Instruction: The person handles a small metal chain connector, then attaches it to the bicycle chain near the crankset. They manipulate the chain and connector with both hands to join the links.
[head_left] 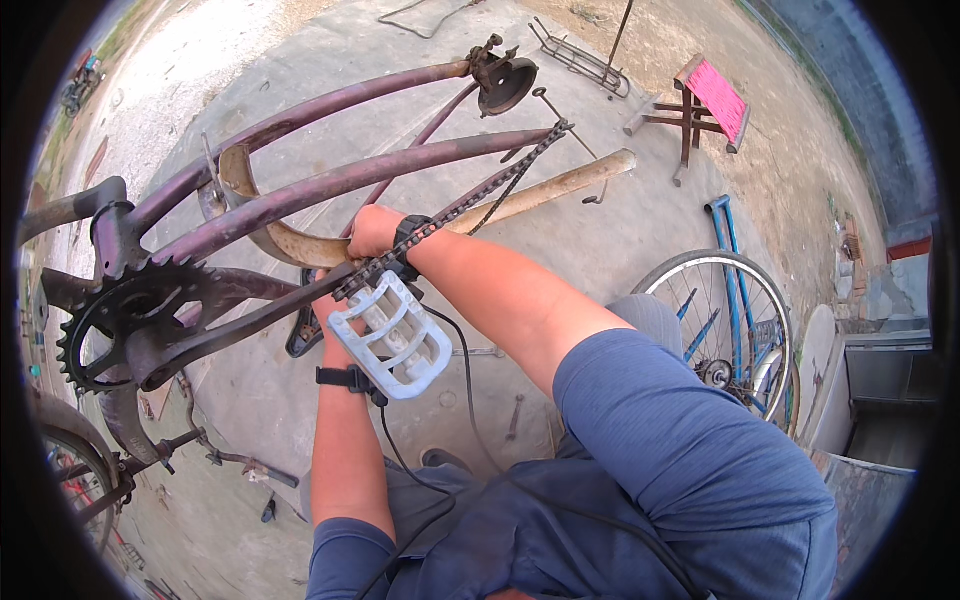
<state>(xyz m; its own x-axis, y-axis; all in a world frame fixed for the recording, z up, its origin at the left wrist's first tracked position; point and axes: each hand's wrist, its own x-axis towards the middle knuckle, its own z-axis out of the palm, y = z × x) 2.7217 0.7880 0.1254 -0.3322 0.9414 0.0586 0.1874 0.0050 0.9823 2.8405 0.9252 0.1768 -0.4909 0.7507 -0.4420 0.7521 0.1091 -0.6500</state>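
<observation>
A worn purple bicycle frame (330,195) stretches across the left half of the view. Through it runs a curved, rusty cream mudguard (560,190), bent round at its left end. My right hand (374,230) is closed at the mudguard's edge, between the frame tubes. My left hand (326,283) reaches in just below, mostly hidden behind the crank arm (235,322), so its fingers do not show. In front of my left wrist is a pale grey pedal (392,337). A black toothed chainring (110,325) sits at the left, and a chain (470,203) hangs across my right wrist.
A blue frame part (735,260) with a spoked wheel (700,262) lies at the right. Farther back are a stool with a pink seat (718,95) and a metal rack (580,60). A spanner (515,415) lies on the concrete. Cables hang from my wrists.
</observation>
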